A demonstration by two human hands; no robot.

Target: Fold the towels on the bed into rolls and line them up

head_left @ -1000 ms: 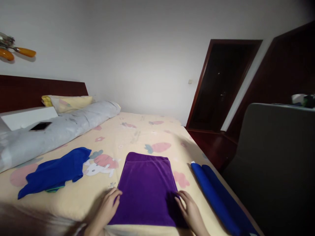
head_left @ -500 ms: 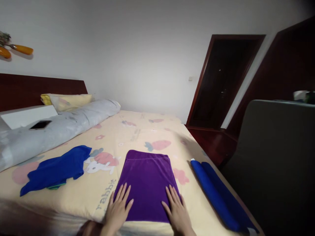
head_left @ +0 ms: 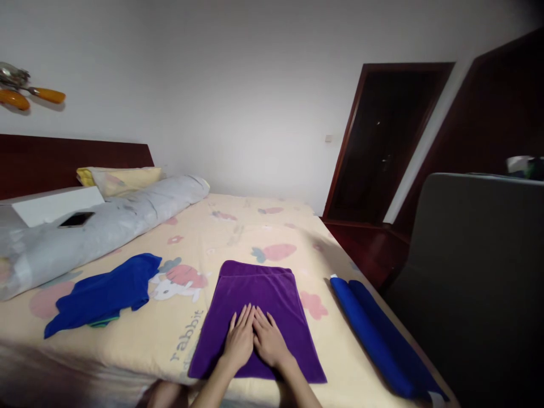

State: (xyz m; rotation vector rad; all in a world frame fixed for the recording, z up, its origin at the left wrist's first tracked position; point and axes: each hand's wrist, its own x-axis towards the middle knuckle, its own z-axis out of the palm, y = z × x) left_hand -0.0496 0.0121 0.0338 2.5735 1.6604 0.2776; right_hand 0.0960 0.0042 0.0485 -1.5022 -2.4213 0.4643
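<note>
A purple towel, folded over with its upper layer ending a little short of the far edge, lies flat on the bed in front of me. My left hand rests palm down on its middle, fingers stretched out. Beside it, my right hand also presses flat on the cloth, and the fingertips of both hands meet. To the left lies a crumpled blue cloth with a bit of green showing under it. On the right are folded or rolled blue cloths along the bed's edge.
The bed has a cream sheet with carrots and a rabbit. A long grey wrapped bundle carries a phone and stands by a white box. A dark chair back rises at the right, before a door.
Both hands have moved inward from the towel's two sides to its middle and now touch. The towel stays in place, and the camera view has shifted slightly.
</note>
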